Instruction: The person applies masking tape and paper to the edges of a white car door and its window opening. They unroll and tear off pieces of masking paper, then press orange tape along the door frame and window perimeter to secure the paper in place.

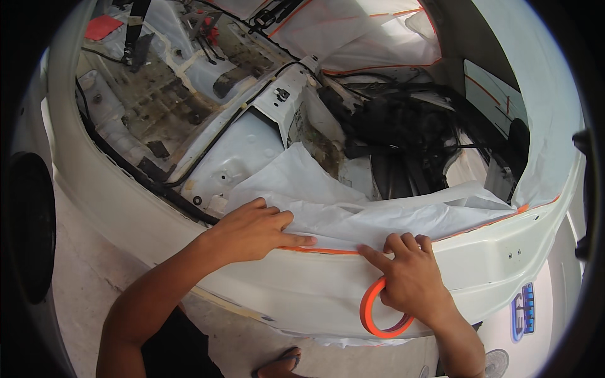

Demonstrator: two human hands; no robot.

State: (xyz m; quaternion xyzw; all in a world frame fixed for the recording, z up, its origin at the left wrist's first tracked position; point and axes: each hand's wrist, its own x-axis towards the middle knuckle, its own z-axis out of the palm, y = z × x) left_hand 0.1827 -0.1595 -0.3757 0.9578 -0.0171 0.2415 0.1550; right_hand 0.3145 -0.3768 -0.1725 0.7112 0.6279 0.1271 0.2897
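Observation:
A translucent white masking sheet [365,217] lies bunched along the edge of a white car body opening. A strip of orange masking tape [328,251] runs along its lower border, on the painted rim. My left hand [252,228] bends its fingers over the sheet, its thumb stretched along the tape; its fingertips are partly hidden. To the right, my right hand [409,277] touches the tape line with one extended digit, its other fingers curled at the sheet. From that same hand hangs a roll of orange tape [373,305], held against the palm.
Bare, stained floor metal [183,107] fills the stripped car interior. Black wiring and trim [403,116] lie at its right. Orange-taped sheeting [372,38] covers a far opening. A black round object [30,227] stands at the left, and a sandalled foot [280,364] is below.

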